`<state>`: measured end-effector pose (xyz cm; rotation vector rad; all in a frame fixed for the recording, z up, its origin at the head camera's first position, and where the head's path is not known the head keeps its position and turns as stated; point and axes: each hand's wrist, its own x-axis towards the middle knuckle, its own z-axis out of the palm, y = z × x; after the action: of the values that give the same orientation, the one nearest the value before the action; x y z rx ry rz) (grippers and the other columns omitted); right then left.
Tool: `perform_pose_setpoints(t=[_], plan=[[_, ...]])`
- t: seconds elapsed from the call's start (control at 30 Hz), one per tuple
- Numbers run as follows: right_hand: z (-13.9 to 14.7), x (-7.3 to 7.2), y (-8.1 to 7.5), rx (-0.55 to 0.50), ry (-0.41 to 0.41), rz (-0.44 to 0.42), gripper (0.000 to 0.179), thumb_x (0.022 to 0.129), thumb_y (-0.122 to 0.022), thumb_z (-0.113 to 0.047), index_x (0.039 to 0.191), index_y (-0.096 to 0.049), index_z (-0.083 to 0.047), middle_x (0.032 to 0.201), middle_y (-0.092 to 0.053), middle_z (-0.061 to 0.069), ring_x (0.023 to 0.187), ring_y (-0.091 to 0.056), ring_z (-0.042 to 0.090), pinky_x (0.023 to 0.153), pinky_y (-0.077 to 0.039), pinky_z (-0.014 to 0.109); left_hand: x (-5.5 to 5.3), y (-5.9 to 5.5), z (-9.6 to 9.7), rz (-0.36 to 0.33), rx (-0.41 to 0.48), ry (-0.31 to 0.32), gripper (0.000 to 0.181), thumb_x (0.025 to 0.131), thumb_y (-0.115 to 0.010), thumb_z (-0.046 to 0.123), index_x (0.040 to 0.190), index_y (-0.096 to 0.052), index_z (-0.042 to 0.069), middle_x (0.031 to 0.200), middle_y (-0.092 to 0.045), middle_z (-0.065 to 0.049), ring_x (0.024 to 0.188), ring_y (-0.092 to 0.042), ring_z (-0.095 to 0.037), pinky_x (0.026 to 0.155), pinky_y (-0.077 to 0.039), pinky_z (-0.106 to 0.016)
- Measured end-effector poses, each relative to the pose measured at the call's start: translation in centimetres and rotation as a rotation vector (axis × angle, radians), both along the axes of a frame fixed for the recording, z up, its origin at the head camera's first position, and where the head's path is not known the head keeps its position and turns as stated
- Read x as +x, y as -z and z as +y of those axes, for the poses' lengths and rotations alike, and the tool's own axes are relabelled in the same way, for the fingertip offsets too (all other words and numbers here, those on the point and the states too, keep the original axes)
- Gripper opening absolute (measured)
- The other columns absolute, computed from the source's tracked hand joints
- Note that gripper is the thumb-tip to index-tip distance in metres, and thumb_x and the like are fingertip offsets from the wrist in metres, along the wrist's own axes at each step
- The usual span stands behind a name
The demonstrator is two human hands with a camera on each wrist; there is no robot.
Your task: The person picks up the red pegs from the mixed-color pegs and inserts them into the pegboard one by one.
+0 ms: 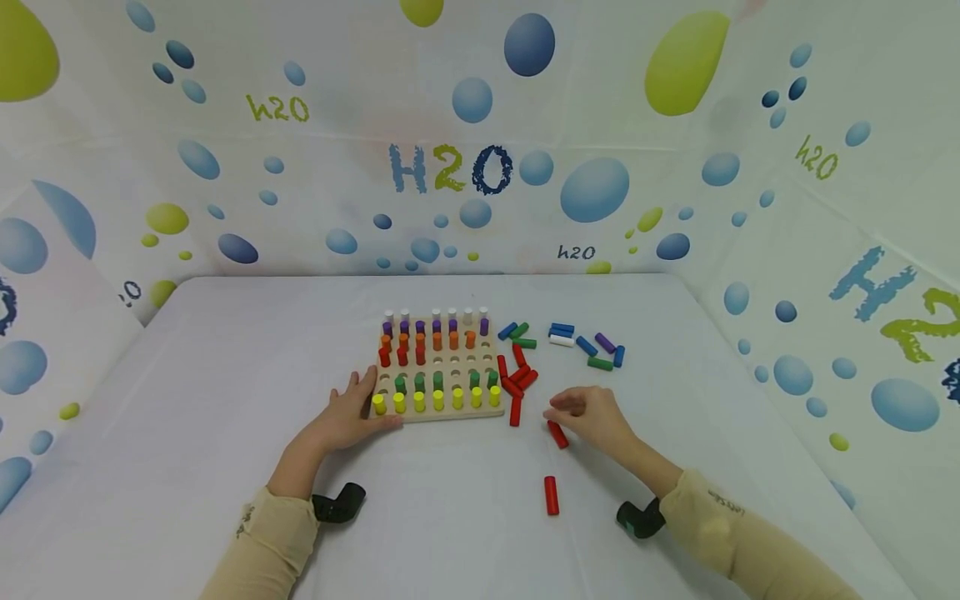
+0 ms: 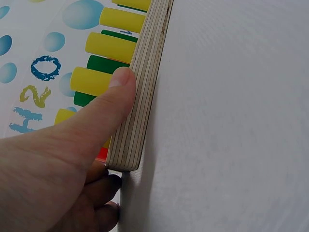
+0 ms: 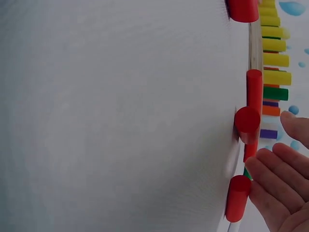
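Peg board (image 1: 450, 416) mid table (image 1: 225, 375), L of the R hand. L hand (image 1: 348, 419) grips its near L corner, thumb along front edge, other fingers at the side. R hand (image 1: 597, 418) w/ fingers loosely extended, thumb apart, nothing held; just above a red peg (image 1: 558, 435), contact can't tell. In the way betw. R hand & board: bunch of loose red pegs (image 1: 515, 410), lying at diff. angles by the board's R edge, some touching. Another lone red peg (image 1: 551, 496) lies nearer the person, apart from the rest. Farther back, R of board: loose blue pegs (image 1: 587, 346), green pegs (image 1: 600, 364), 1 white peg (image 1: 561, 340), 1 purple peg (image 1: 604, 342). Board has upright pegs in rows, back to front: white, purple, orange, red (3 only, at L), green w/ gaps, yellow. Bubble-print sheet (image 1: 337, 192) behind, marked H2O.
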<state>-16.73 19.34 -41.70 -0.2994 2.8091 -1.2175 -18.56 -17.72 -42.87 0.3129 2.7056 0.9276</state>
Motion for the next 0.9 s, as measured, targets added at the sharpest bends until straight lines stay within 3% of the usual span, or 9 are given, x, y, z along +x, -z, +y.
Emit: perform_pose_setpoints(t=[0.27, 0.57, 0.9], plan=[[-0.5, 0.3, -0.4, 0.200, -0.019, 0.025, 0.019, 0.076, -0.075, -0.022, 0.088, -0.072, -0.008, 0.078, -0.068, -0.002, 0.067, -0.059, 0.008, 0.059, -0.051, 0.019, 0.2, -0.4, 0.0, 0.002, 0.004, 0.000, 0.103, 0.079, -0.064, 0.051, 0.144, -0.006, -0.005, 0.146, -0.007, -0.030, 0.135, 0.002, -0.043, 0.104, 0.004, -0.060], [-1.4, 0.8, -0.9, 0.451, -0.066, 0.107, 0.019, 0.076, -0.075, -0.028, 0.078, -0.071, -0.010, 0.059, -0.057, -0.008, 0.061, -0.049, 0.008, 0.058, -0.045, 0.021, 0.2, -0.3, -0.1, -0.006, 0.001, -0.003, 0.104, 0.079, -0.064, 0.052, 0.144, -0.006, -0.004, 0.146, -0.007, -0.031, 0.135, 0.002, -0.043, 0.104, 0.004, -0.060], [-2.1, 1.0, -1.4, 0.580, -0.088, 0.136, 0.023, 0.076, -0.075, -0.027, 0.069, -0.067, -0.006, 0.047, -0.044, -0.005, 0.048, -0.043, 0.008, 0.046, -0.038, 0.018, 0.5, -0.6, 0.0, -0.007, -0.005, -0.005, 0.102, 0.080, -0.063, 0.051, 0.144, -0.006, -0.005, 0.146, -0.007, -0.031, 0.135, 0.002, -0.044, 0.104, 0.003, -0.059]])
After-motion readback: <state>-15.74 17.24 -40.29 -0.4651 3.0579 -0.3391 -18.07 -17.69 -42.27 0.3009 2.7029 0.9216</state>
